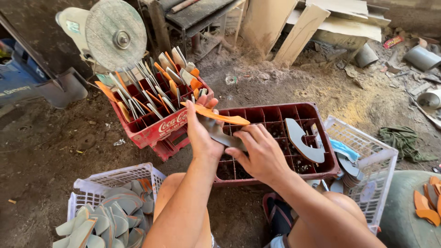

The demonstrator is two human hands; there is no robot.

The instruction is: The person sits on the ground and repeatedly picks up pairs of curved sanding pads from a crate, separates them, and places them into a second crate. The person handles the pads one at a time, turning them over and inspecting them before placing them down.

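Note:
My left hand (pixel 200 131) holds up a thin orange-and-grey curved blade piece (pixel 220 118) by its near end. My right hand (pixel 259 154) grips a grey curved piece (pixel 219 133) just beneath it, fingers wrapped over its lower end. Both hands hover above the near edge of a dark red divided crate (pixel 317 112). One grey curved piece (pixel 301 140) stands upright in a cell of that crate. A second red crate (pixel 154 131) to the left is packed with several upright grey and orange pieces.
A white basket (pixel 87 188) of grey curved pieces sits at lower left; another white basket (pixel 383 158) stands at right. A round grinding disc (pixel 115 34) on a machine stands behind the left crate. Orange pieces (pixel 425 206) lie on a grey surface at right. Boards and pipes litter the dirt floor.

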